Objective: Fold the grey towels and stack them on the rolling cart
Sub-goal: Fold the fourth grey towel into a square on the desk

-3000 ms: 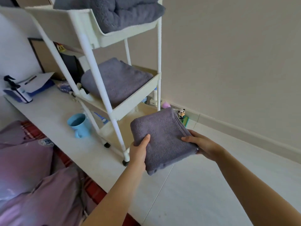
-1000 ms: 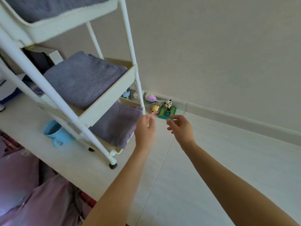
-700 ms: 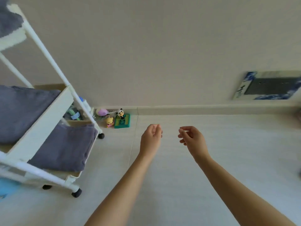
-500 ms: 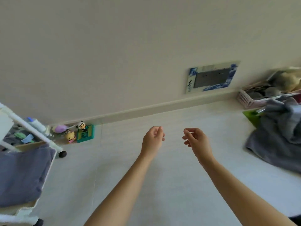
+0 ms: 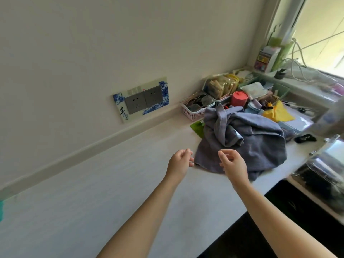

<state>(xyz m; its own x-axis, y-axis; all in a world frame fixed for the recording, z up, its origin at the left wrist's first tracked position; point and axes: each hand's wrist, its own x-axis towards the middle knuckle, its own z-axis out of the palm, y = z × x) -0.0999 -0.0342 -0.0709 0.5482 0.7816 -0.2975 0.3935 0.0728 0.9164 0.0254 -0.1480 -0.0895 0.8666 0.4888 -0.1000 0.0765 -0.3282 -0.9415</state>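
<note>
Both hands hung above the white surface [image 5: 93,211], empty. The left hand [image 5: 179,163] had its fingers loosely curled, near the edge of the towels [image 5: 247,144] but not clearly touching. The right hand [image 5: 233,165] was likewise loosely curled, in front of the heap's near edge. The grey towels lay crumpled, unfolded, before a pink basket [image 5: 193,113] and a red cup [image 5: 239,98]

The long white desk [image 5: 115,198] carries a heap of crumpled grey towels [image 5: 247,144] just beyond the fingers [image 5: 224,154]. Behind the heap sit a pink plastic slatted basket [image 5: 193,113], a red round tub [image 5: 239,98] and a yellow cloth [image 5: 279,113].
</note>
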